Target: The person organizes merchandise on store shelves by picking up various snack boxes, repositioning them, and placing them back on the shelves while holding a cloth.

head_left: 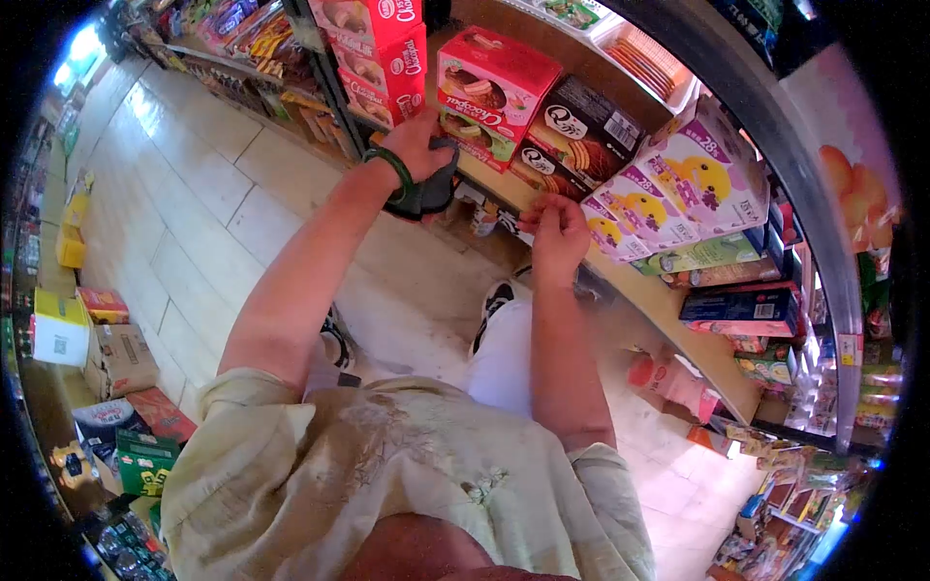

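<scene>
My left hand (417, 150) is at the shelf edge, with a dark cloth-like item (428, 197) held under its fingers, just below the stacked red boxes (384, 66). A green band circles that wrist. To its right stands a red and green Chocopai box (484, 92). My right hand (559, 232) is raised before the shelf with its fingers curled together; whether they hold something is too small to tell. Black Q.ffi boxes (572, 136) and white and purple boxes (668, 184) are nearest to it.
The wooden shelf edge (668, 324) runs diagonally down to the right. More boxes (744, 308) stand along it. Cartons (118, 360) sit at the left across the tiled floor (208, 194). A pink package (673, 384) lies low at the right.
</scene>
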A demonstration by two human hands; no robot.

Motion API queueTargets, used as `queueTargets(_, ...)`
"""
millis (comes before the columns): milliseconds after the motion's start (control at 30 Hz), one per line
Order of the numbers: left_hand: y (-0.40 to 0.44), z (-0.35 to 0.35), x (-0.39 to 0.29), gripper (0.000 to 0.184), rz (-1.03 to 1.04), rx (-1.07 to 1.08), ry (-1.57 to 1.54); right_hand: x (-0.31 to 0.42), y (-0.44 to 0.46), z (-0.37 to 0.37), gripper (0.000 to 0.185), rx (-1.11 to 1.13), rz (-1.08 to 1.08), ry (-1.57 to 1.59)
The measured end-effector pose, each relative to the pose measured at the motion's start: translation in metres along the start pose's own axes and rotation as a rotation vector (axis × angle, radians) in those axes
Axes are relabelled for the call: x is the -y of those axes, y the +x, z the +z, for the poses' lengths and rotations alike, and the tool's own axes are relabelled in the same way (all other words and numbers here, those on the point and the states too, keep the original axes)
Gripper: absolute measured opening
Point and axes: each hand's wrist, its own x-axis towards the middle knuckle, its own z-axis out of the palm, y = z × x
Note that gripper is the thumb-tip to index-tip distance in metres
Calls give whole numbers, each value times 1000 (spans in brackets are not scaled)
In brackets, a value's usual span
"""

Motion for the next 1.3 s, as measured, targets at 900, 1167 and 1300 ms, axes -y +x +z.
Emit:
queueTargets(900, -196, -14, 66, 33, -197, -39, -411, -14, -43, 116, 45, 534, -488, -605)
queueTargets(1167, -202, -45, 48, 34, -149, -31, -316, -4, -2, 201, 62, 337, -558, -700)
queueTargets(1300, -202, -44, 50, 36, -123, 8, -283, -2, 14, 214, 60, 286, -492, -630)
